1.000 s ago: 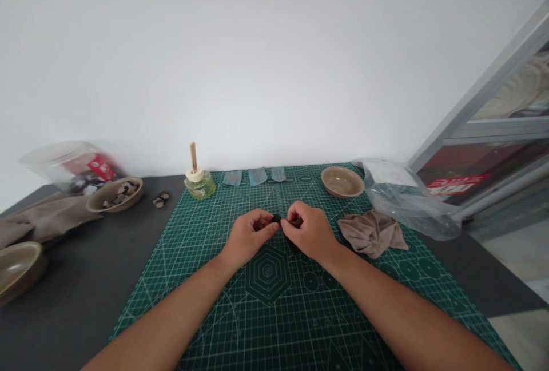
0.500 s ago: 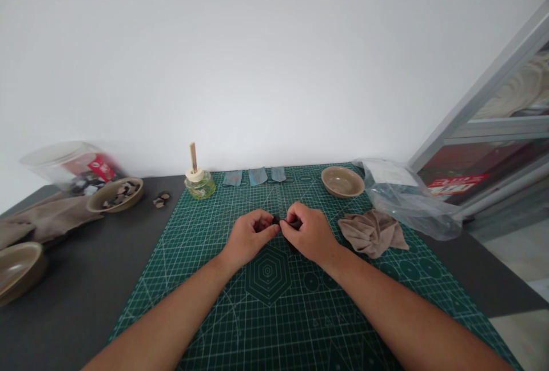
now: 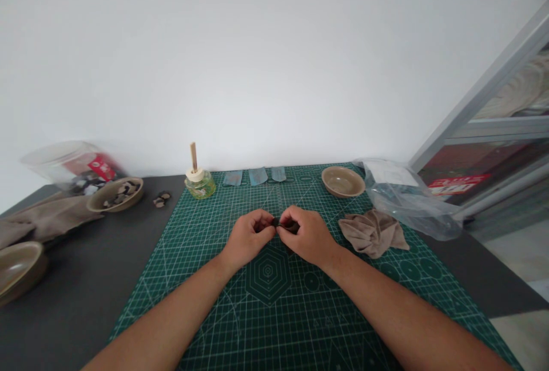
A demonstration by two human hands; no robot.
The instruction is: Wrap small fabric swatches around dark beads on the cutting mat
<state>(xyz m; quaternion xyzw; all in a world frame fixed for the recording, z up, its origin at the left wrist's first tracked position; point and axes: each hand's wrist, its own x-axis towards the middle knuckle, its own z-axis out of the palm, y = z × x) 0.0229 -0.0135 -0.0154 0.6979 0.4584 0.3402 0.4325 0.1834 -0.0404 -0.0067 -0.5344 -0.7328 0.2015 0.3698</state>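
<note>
Over the middle of the green cutting mat (image 3: 206, 302), both hands meet fingertip to fingertip. My left hand (image 3: 249, 236) pinches a small dark piece (image 3: 275, 222) between thumb and forefinger. From the other side, my right hand (image 3: 309, 234) is closed on a dark brown, thin, folded-looking piece (image 3: 292, 226). Whether these are two pieces or parts of one I cannot tell, as the fingers hide most of it. To the right of my right hand lies a crumpled brown cloth (image 3: 373, 234).
A tan bowl (image 3: 343, 182) and a clear plastic bag (image 3: 398, 199) stand back right. Along the back are a reed diffuser (image 3: 199, 183) and several bluish packets (image 3: 258, 176). On the left are a bowl of dark and pale pieces (image 3: 95, 202), a clear jar (image 3: 64, 162) and another bowl (image 3: 36, 262).
My right hand has shifted slightly left and turned, so more of the brown piece shows between its fingers. My left hand has barely moved.
</note>
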